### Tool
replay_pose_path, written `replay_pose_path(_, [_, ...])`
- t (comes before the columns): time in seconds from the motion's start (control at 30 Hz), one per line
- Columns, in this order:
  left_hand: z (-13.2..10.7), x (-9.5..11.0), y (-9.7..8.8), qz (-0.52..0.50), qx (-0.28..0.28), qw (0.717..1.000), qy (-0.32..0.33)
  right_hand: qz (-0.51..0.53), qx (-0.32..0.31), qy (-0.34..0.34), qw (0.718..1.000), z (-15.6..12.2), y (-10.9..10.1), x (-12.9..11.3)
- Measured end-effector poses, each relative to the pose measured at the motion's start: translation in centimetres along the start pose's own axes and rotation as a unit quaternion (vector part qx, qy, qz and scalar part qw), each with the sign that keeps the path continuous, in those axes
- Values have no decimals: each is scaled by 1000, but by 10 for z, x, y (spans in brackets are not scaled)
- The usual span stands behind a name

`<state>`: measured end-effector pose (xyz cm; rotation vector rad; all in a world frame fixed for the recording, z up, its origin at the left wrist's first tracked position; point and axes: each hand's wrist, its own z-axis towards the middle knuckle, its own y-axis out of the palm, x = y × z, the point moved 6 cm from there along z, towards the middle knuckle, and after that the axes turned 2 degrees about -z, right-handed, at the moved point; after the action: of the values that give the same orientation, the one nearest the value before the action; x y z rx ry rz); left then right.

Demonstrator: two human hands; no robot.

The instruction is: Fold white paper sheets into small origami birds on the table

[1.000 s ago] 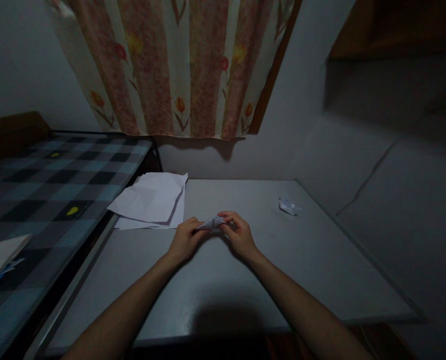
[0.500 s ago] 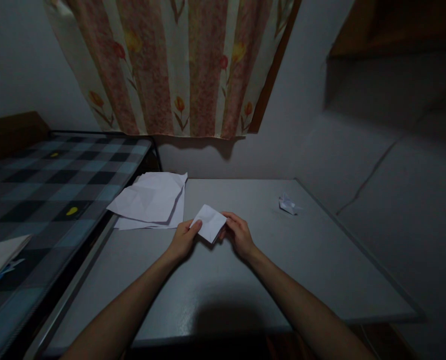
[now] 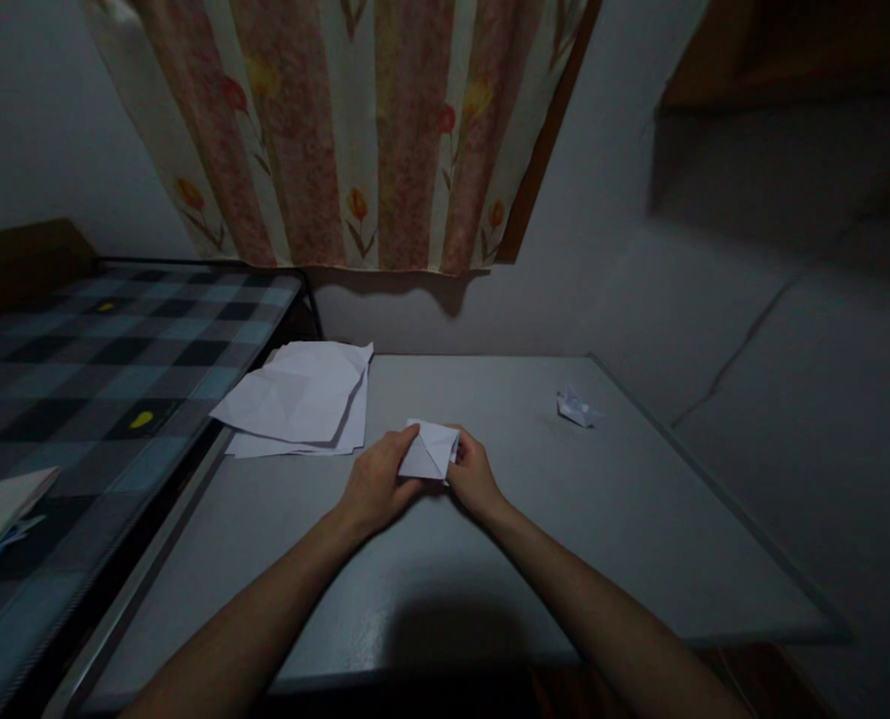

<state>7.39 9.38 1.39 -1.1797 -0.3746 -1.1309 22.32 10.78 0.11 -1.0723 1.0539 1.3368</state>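
A small folded white paper piece (image 3: 431,451) with diagonal creases is held upright just above the grey table (image 3: 489,559). My left hand (image 3: 374,486) pinches its left side, thumb and fingers closed on the paper. My right hand (image 3: 474,476) grips its right edge, fingers curled behind it. Both hands sit close together near the table's middle.
A stack of creased white sheets (image 3: 299,399) lies at the table's back left corner. A small folded paper figure (image 3: 577,407) rests at the back right. A bed with a checked cover (image 3: 77,389) adjoins the left side. A flowered curtain (image 3: 355,130) hangs behind.
The paper went from a flat narrow shape to an opened diamond, then to a smaller creased piece turned toward me. Both hands drew closer together around it.
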Motion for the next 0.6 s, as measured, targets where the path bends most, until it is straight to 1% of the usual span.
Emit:
replay_pose_path(0.07, [0, -2, -4, -23, 31, 999, -19, -28, -26, 19, 999, -2, 3, 2])
replay_pose_path(0.13, [0, -6, -9, -77, 70, 993, -53, -38, -46, 37, 998, -3, 4, 5])
replay_pose_path(0.17, [-1, -8, -10, -115, 77, 988, -72, -33, -48, 37, 998, -2, 3, 6])
replay_pose_path(0.2, [-1, -10, -10, -156, 76, 981, -90, -21, -44, 32, 998, -1, 2, 7])
replay_pose_path(0.27, [-2, -14, -8, -233, 53, 963, -122, 17, -31, 26, 999, 3, -3, 8])
replay_pose_path(0.33, [-2, -17, -5, -297, 22, 944, -142, 58, -24, 41, 997, 5, -7, 11])
replay_pose_path(0.4, [-2, -19, -3, -345, -7, 927, -145, 92, -27, 64, 993, 6, -9, 12])
replay_pose_path(0.43, [-2, -20, -2, -359, -20, 922, -142, 103, -32, 74, 991, 6, -10, 13])
replay_pose_path(0.5, [-1, -20, -2, -353, -20, 924, -147, 105, -37, 91, 990, 5, -10, 13])
replay_pose_path(0.6, [1, -20, -6, -317, 21, 933, -171, 71, -23, 100, 992, 5, -11, 12])
